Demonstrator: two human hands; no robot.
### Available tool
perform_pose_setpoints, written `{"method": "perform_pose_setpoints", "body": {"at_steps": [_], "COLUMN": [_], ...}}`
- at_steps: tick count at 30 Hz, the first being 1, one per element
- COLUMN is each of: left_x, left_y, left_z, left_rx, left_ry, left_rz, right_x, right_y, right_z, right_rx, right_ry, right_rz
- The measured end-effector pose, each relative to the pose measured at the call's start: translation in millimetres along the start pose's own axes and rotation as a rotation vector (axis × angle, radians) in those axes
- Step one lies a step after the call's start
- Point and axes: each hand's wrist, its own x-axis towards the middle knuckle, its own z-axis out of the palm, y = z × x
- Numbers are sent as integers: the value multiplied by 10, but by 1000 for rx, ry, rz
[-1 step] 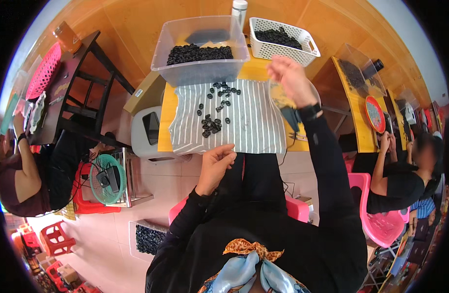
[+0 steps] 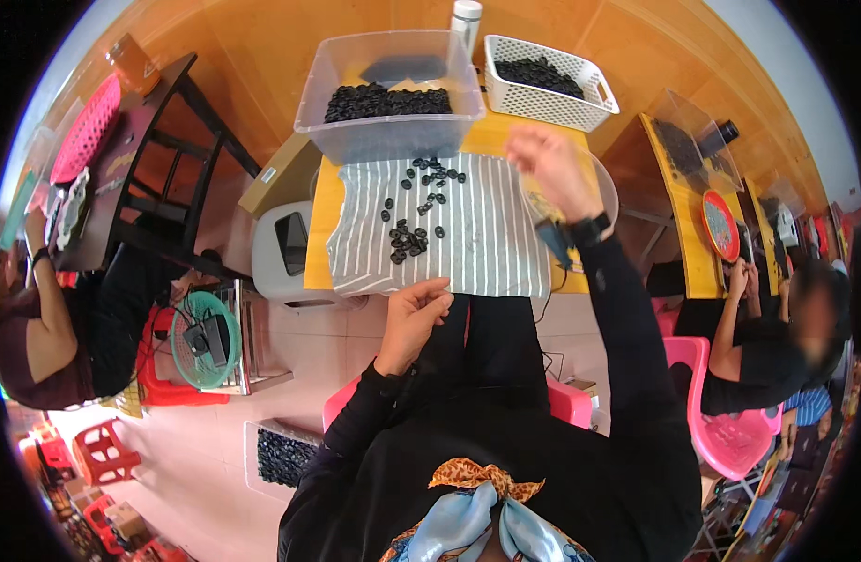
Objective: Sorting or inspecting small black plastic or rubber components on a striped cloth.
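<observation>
Person is sitting at a yellow table, forearms in black sleeves coming up from below. A striped cloth is lying across the tabletop, its long side running left to right, with small black pieces scattered over its left-centre part.

Left hand is hovering at the near edge of the cloth, fingers curled in and pinched together; cannot tell whether anything is between them. The main cluster of black pieces is lying just ahead of it, away from the body, slightly to the left.

Right hand is raised over the cloth's far right corner, fingers loosely bent, blurred; cannot tell if it is gripping anything. It is standing well off to the right of the pieces, so the left hand is the nearer one.

Beyond the cloth: a clear plastic tub holding more black pieces, touching the cloth's far edge, and a white basket to its right.
</observation>
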Motion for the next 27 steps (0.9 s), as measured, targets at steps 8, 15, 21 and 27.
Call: {"method": "perform_pose_setpoints", "body": {"at_steps": [8, 15, 21, 27], "left_x": [66, 85, 101, 105], "left_y": [-103, -167, -182, -218], "left_z": [-98, -152, -173, -144], "left_rx": [3, 3, -12, 8], "left_ry": [22, 32, 51, 28], "left_rz": [-59, -62, -95, -90], "right_x": [-502, -468, -571, -353], "right_y": [953, 924, 931, 826], "right_z": [786, 935, 755, 961], "right_rx": [-999, -1265, -967, -1225], "right_ry": [-155, -199, -397, -157], "right_rz": [-304, -403, -46, -304]}}
